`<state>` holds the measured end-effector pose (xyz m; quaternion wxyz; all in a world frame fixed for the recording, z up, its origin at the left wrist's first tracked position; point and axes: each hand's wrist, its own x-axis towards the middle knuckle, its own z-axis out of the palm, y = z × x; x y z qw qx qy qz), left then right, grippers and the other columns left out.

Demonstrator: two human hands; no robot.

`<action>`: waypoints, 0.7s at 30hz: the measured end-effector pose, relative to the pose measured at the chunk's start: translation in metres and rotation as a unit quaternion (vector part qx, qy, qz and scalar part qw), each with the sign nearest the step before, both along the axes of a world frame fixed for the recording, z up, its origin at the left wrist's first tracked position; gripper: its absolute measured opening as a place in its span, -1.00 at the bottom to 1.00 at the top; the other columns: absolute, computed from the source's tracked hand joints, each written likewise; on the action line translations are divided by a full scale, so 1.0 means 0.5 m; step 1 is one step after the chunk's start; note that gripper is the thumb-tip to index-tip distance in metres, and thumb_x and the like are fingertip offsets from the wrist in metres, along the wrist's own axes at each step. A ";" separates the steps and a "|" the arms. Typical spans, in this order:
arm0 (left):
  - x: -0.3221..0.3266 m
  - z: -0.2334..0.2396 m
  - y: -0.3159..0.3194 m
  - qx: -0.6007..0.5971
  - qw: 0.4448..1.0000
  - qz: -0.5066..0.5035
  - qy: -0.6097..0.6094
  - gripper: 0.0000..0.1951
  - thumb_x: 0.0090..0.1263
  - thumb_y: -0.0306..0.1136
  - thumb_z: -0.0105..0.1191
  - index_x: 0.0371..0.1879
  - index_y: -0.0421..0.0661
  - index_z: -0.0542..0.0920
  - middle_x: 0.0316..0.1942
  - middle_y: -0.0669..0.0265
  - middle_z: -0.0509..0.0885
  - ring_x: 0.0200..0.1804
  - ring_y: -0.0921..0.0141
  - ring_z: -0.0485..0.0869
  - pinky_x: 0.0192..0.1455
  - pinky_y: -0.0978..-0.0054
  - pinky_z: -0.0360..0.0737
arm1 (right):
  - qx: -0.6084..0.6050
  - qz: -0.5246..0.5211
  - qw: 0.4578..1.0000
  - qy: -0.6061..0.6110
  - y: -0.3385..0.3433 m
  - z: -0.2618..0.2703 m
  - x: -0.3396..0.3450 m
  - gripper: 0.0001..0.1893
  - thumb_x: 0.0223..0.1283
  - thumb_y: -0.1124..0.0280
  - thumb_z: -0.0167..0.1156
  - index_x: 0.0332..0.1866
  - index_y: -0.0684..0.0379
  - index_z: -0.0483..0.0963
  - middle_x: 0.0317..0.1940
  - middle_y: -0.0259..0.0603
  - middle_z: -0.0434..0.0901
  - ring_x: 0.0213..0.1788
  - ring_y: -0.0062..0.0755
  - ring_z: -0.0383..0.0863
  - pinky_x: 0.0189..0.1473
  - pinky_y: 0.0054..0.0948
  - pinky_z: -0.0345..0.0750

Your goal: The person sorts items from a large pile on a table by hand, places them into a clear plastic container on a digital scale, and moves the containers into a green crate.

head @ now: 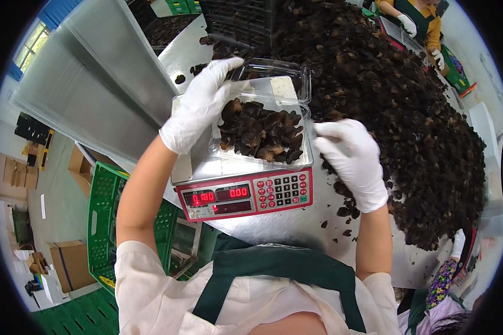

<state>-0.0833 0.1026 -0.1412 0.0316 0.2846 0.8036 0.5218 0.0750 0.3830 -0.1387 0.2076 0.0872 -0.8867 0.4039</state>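
Observation:
A clear plastic clamshell box lies unfolded on the platform of a red digital scale with a lit display. Dark wood ear mushrooms fill its tray. My left hand, in a white glove, grips the left side of the raised lid, fingers at its far corner and thumb nearer me. Close to the tray's right edge is my right hand, also gloved, its fingers bent. Whether its slightly blurred fingertips pinch anything or touch the rim cannot be made out.
A large heap of wood ear covers the metal table to the right. A black crate stands behind the scale. Nested clear plastic sheets or lids rise at left, above a green crate. Co-workers' gloved hands show at the rim.

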 end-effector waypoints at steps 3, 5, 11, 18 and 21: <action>0.026 -0.032 0.007 -0.069 0.985 0.009 0.158 -0.52 0.64 -0.67 -0.17 0.50 -0.13 0.40 0.18 0.17 0.78 0.16 0.36 0.74 0.24 0.45 0.63 | 0.123 0.100 0.984 0.077 -0.069 0.020 -0.037 -0.80 0.19 0.42 0.39 -0.08 0.02 0.74 -0.21 -0.35 0.68 -0.12 -0.30 0.68 -0.01 -0.30 0.61; 0.025 -0.074 0.004 -0.006 0.987 0.014 0.161 -0.51 0.61 -0.71 -0.15 0.46 -0.10 0.46 0.23 0.14 0.71 0.20 0.27 0.72 0.28 0.38 0.64 | 0.226 0.152 0.951 0.147 -0.109 0.022 -0.063 -0.79 0.29 0.38 0.23 -0.03 -0.07 0.71 -0.25 -0.38 0.60 -0.09 -0.36 0.65 0.01 -0.35 0.56; 0.060 -0.060 -0.005 -0.121 0.962 0.064 0.238 -0.43 0.40 -0.73 -0.04 0.42 -0.13 0.53 0.25 0.02 0.64 0.25 0.06 0.66 0.35 0.26 0.61 | 0.335 0.144 0.921 0.141 -0.145 0.000 -0.099 -0.89 0.27 0.29 0.28 -0.24 0.01 0.70 -0.26 -0.35 0.62 -0.11 -0.32 0.65 0.02 -0.31 0.58; -0.006 -0.018 -0.032 -0.053 0.992 0.052 0.099 -0.48 0.66 -0.28 0.05 0.52 -0.23 0.41 0.43 0.05 0.55 0.45 0.27 0.53 0.54 0.36 0.42 | 0.295 0.167 0.937 0.082 -0.107 0.021 -0.075 -0.89 0.27 0.32 0.33 -0.19 0.00 0.75 -0.29 -0.33 0.61 -0.06 -0.30 0.67 0.08 -0.32 0.59; -0.054 -0.013 -0.039 -0.077 0.992 0.064 0.082 -0.43 0.67 -0.17 0.03 0.52 -0.26 0.41 0.42 0.04 0.56 0.41 0.24 0.56 0.50 0.32 0.46 | 0.215 0.143 0.963 0.075 -0.089 0.046 -0.052 -0.77 0.28 0.44 0.33 0.00 -0.02 0.76 -0.26 -0.31 0.67 -0.10 -0.24 0.69 0.02 -0.27 0.62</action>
